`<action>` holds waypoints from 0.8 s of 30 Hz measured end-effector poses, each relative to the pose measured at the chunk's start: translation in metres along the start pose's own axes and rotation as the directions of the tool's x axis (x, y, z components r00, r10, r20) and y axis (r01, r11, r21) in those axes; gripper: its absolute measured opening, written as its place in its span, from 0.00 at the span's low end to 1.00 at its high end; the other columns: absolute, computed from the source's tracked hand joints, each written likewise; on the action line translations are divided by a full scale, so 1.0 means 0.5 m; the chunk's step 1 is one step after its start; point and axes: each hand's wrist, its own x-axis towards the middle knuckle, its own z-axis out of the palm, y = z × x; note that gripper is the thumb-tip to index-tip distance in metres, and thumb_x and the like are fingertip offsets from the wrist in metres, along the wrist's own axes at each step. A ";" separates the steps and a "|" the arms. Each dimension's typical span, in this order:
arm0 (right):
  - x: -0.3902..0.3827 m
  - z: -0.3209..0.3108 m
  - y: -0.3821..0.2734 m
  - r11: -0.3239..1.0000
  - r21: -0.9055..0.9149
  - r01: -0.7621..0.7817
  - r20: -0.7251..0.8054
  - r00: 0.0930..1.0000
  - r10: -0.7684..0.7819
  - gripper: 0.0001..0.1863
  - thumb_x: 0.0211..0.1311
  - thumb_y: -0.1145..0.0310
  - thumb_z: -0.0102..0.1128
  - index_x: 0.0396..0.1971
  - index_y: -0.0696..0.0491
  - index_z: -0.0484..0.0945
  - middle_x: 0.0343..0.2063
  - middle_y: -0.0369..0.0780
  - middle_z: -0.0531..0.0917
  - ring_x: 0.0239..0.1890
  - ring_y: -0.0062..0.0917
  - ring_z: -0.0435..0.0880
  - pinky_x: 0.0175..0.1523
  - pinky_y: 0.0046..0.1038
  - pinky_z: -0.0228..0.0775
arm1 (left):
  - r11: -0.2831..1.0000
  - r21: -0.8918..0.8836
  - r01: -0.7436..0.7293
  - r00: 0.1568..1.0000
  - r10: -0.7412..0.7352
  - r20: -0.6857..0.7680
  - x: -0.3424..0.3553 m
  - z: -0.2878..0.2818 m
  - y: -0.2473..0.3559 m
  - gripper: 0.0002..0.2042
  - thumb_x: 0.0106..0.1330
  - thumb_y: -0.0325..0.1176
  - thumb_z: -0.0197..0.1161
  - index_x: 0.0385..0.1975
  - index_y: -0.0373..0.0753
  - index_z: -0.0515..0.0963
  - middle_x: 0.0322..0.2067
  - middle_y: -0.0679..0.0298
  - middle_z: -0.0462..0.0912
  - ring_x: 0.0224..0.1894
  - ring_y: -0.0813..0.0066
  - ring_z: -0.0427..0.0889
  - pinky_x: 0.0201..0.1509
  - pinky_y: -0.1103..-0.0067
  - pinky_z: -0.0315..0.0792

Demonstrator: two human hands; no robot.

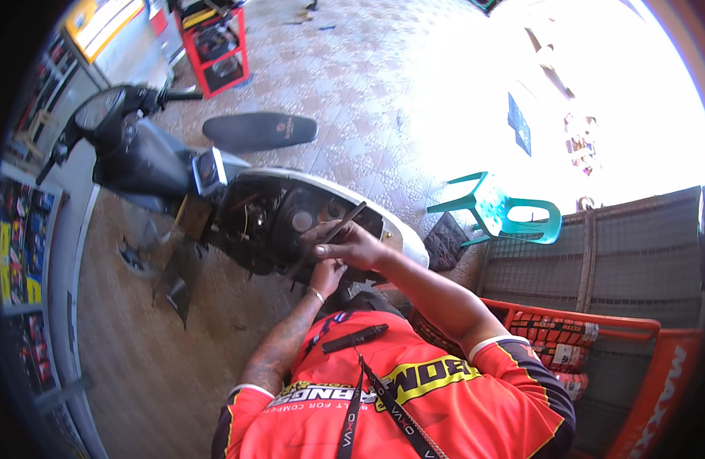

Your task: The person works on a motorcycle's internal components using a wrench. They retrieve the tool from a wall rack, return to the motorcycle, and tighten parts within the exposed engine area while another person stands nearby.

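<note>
1. Patterned floor tiles [352, 115] spread beyond the fingers; a glossy green plastic chair [490, 213] stands to their right.
2. Right-hand fingers (right hand [355, 246]) close around a slim dark bar [349, 216] over the open bay of the scooter [253, 222]. Left hand [329, 277] is just below, fingers curled; whether they hold anything cannot be told.
3. Work at that bay seems in hand; the next move probably calls for steadying the bar.
4. Beyond the fingers curves a smooth white panel [406, 239]; farther left lies a black, rounded seat [257, 132].
</note>
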 end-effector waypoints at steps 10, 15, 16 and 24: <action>0.028 0.034 -0.034 -0.180 -0.935 0.307 0.355 0.820 -0.449 0.23 0.53 0.62 0.60 0.51 0.49 0.77 0.43 0.37 0.81 0.50 0.31 0.79 0.66 0.46 0.63 | 0.977 0.089 -0.192 0.980 0.196 -0.045 0.021 0.023 -0.008 0.31 0.70 0.32 0.61 0.71 0.38 0.56 0.71 0.59 0.58 0.72 0.67 0.57 0.75 0.69 0.53; 0.104 0.090 -0.115 -0.201 -0.911 -0.359 -0.398 0.894 0.207 0.20 0.57 0.65 0.57 0.51 0.47 0.81 0.33 0.38 0.84 0.42 0.33 0.83 0.48 0.39 0.74 | 0.993 -0.113 0.019 0.997 -0.010 0.080 0.025 0.007 -0.025 0.17 0.65 0.30 0.65 0.53 0.36 0.77 0.50 0.54 0.82 0.54 0.66 0.80 0.58 0.71 0.72; 0.133 0.065 -0.122 -0.109 -0.974 -0.196 -0.224 0.827 0.515 0.19 0.58 0.65 0.56 0.50 0.47 0.82 0.34 0.39 0.85 0.42 0.33 0.83 0.47 0.38 0.74 | 0.998 0.041 0.053 0.990 -0.058 0.129 0.022 0.001 -0.023 0.15 0.64 0.30 0.67 0.49 0.36 0.80 0.45 0.54 0.85 0.49 0.66 0.85 0.53 0.72 0.76; 0.064 -0.015 0.020 0.999 -0.041 -0.008 -0.077 0.997 0.004 0.19 0.68 0.61 0.54 0.55 0.48 0.80 0.53 0.35 0.80 0.54 0.25 0.76 0.58 0.35 0.67 | 0.999 0.044 0.014 1.000 -0.014 0.009 0.004 -0.002 0.007 0.09 0.60 0.30 0.70 0.37 0.33 0.83 0.33 0.51 0.86 0.38 0.57 0.87 0.43 0.69 0.78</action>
